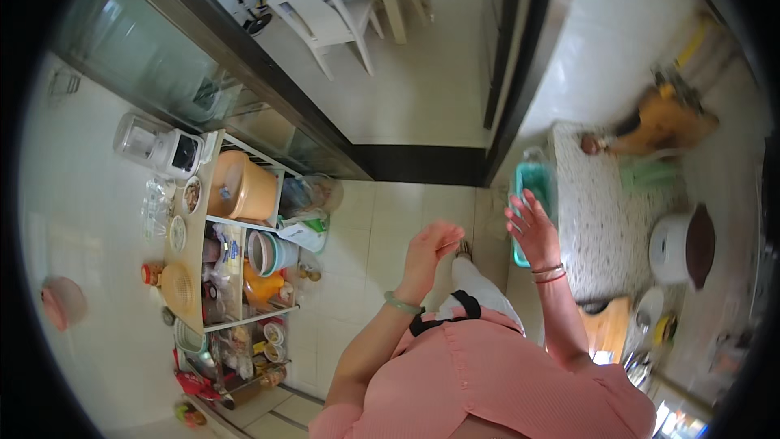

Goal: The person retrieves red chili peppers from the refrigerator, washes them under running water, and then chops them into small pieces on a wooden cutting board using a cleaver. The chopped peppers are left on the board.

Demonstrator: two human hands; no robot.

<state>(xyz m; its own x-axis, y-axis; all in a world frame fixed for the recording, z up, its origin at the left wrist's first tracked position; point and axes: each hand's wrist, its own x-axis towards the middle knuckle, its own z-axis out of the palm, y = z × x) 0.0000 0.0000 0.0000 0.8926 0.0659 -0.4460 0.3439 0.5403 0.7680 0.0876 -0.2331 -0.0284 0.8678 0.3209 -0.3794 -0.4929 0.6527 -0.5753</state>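
My left hand [432, 256], with a green bangle at the wrist, is held in front of my body over the tiled floor. Its fingers are bent and drawn together, and I see nothing in them. To the right, my right hand [535, 232] is raised with its fingers apart and nothing in it. A red band and a bracelet circle that wrist. Behind this hand, beside the counter, is a teal plastic bin [520, 256], partly covered by the hand. I cannot tell whether the hand touches it.
A stocked shelf rack [213, 219] on the left holds an orange bucket [248, 187] and several containers. To the right, a speckled counter [589, 228] carries a white rice cooker [673, 248] and a wooden board [605, 325]. Ahead, a dark-framed doorway opens toward a white chair [329, 20].
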